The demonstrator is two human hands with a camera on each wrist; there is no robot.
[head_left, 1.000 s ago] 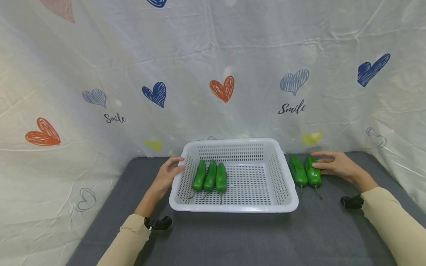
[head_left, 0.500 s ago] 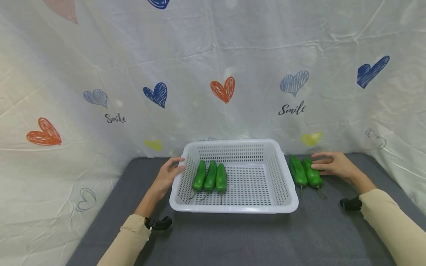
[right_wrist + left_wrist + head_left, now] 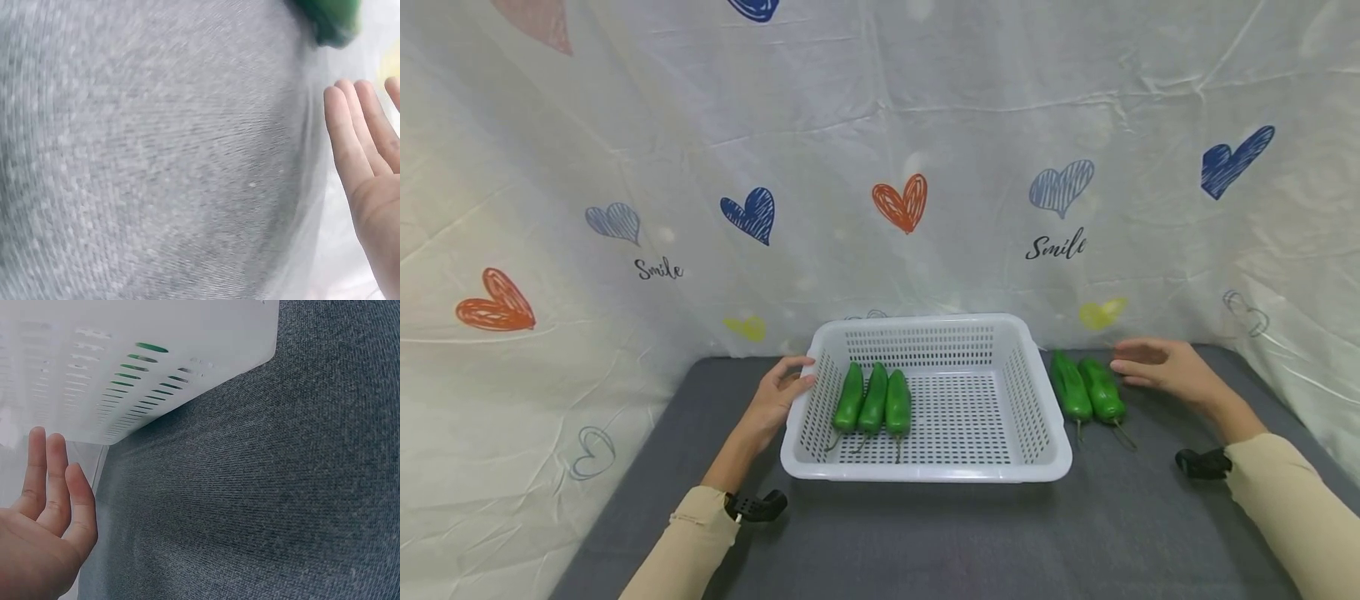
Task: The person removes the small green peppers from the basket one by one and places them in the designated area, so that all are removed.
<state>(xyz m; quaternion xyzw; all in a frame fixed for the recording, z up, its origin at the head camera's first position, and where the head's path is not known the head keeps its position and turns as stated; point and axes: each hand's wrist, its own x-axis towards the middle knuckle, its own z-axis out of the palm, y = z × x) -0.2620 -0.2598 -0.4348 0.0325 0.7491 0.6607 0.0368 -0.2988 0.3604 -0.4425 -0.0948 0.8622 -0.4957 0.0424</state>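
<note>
Three green chili peppers [image 3: 872, 398] lie side by side in the left part of a white plastic basket [image 3: 925, 472]. My left hand [image 3: 772, 400] rests against the basket's left rim, with fingertips and thumb touching it. In the left wrist view, several fingers [image 3: 57, 481] extend fairly straight beside the slotted wall. On the cloth right of the basket lie two more green peppers, a left one [image 3: 1072, 387] and a right one [image 3: 1103, 392]. My right hand [image 3: 1165, 371] hovers just right of them with relaxed fingers, holding nothing. A pepper's end [image 3: 334, 22] shows beyond its fingertips in the right wrist view.
Dark grey cloth [image 3: 925, 542] covers the table. Close behind the basket hangs a pale curtain [image 3: 820, 125] printed with hearts and "Smile". Black wrist cameras sit at both sleeves [image 3: 685, 542].
My right hand has let go of the right pepper and drawn back to the right. That pepper's stem end has shifted slightly rightward. The left hand and basket stay in place.
</note>
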